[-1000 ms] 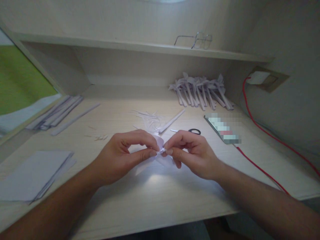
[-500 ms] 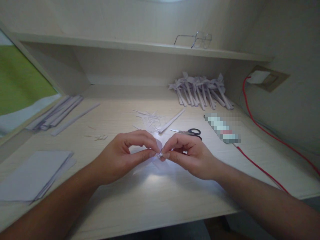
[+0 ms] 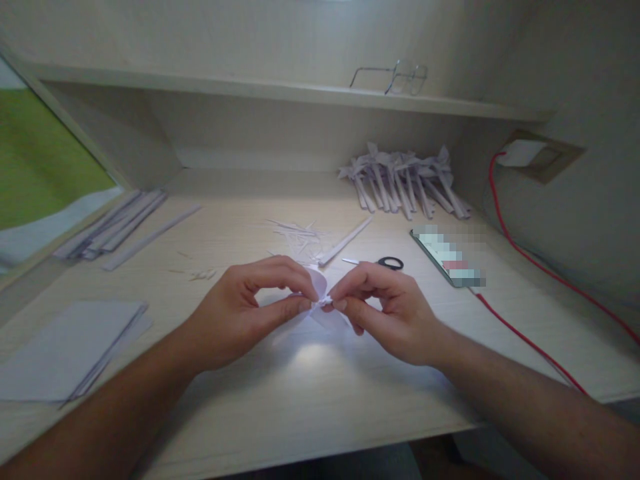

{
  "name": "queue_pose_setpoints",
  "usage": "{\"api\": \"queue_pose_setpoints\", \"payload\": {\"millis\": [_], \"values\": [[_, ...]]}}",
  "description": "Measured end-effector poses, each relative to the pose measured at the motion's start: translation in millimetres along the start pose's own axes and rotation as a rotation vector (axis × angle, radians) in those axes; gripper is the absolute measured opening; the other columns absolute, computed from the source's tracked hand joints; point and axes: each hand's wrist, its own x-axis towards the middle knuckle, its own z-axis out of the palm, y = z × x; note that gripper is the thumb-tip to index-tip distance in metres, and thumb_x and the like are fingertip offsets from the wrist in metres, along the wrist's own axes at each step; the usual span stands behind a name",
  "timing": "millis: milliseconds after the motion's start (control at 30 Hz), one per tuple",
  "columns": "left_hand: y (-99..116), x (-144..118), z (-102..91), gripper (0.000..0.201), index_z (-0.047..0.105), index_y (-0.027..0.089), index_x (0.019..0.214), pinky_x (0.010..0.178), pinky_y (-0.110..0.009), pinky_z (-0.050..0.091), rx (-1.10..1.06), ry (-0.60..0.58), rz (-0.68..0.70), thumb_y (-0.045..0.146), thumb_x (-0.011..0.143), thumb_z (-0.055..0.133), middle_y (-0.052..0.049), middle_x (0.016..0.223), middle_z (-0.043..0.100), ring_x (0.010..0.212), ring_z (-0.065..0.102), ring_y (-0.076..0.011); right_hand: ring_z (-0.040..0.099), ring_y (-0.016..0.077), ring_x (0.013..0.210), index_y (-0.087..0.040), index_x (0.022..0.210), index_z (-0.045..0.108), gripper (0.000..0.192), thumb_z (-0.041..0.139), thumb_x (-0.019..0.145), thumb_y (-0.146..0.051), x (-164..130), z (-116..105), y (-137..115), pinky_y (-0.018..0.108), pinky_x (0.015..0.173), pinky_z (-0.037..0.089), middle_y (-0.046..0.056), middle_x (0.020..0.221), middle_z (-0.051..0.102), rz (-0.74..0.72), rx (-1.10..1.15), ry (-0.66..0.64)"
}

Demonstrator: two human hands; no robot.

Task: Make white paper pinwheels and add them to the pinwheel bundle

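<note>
Paper (image 3: pixel 325 302) was held between the left hand (image 3: pixel 260 307) and the right hand (image 3: pixel 383 303) over the near middle of the desk (image 3: pixel 300 427). Behind the hands, strips (image 3: pixel 303 235) were scattered, with a paper tube (image 3: pixel 345 241) and scissors (image 3: pixel 382 261) to their right. A phone (image 3: pixel 445 257) was laid farther right, pinwheels (image 3: pixel 400 177) far right under a shelf (image 3: pixel 250 87) bearing glasses (image 3: pixel 391 79). At left, sheets (image 3: pixel 75 347) were stacked near, paper sticks (image 3: pixel 115 223) far.

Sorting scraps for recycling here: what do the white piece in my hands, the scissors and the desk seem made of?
White piece: probably thin, matte paper, since it looks translucent.
Scissors: shiny, silvery blade, likely steel; black handle, probably plastic.
Desk: pale, smooth, faintly grained; wood or wood-look laminate, can't tell which.
</note>
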Motion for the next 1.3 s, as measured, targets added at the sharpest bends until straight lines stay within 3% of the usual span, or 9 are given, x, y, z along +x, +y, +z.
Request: {"api": "queue_pose_setpoints", "payload": {"millis": [167,333,800,1300], "values": [[-0.2,-0.1,-0.6,0.008,0.081,0.026,0.095,0.089,-0.032,0.056,-0.005,-0.014,0.002,0.023,0.092,0.073,-0.004,0.1,0.078,0.096,0.072,-0.0195,0.06,0.0108,0.063,-0.017,0.092,0.076,0.01,0.068,0.09,-0.011,0.1,-1.1,0.8,0.022,0.052,0.048,0.002,0.081,0.07,-0.027,-0.008,-0.012],[-0.2,0.1,-0.9,0.01,0.081,0.027,0.095,0.09,-0.029,0.054,-0.035,-0.026,-0.004,0.02,0.092,0.074,-0.003,0.101,0.078,0.097,0.071,-0.0176,0.061,0.0105,0.063,-0.018,0.093,0.076,0.013,0.067,0.09,-0.009,-0.2,-1.3,0.8,0.022,0.052,0.048,0.002,0.082,0.071,-0.039,-0.023,-0.017],[1.1,-0.6,0.4,0.013,0.081,0.028,0.096,0.09,-0.027,0.052,-0.024,-0.005,0.002,0.018,0.093,0.072,0.0,0.101,0.077,0.097,0.071,-0.0151,0.059,0.0102,0.057,-0.017,0.09,0.076,0.006,0.072,0.089,-0.013,0.4,1.5,0.9,0.024,0.051,0.046,-0.001,0.071,0.067,0.043,0.085,0.013],[-0.3,-1.7,1.8,0.014,0.08,0.027,0.098,0.09,-0.024,0.052,-0.011,0.015,0.006,0.017,0.094,0.071,0.001,0.103,0.077,0.099,0.07,-0.013,0.058,0.0096,0.055,-0.015,0.087,0.076,0.004,0.074,0.089,-0.017,1.6,4.6,-1.1,0.023,0.048,0.045,0.001,0.072,0.067,0.084,0.098,0.047]]}}
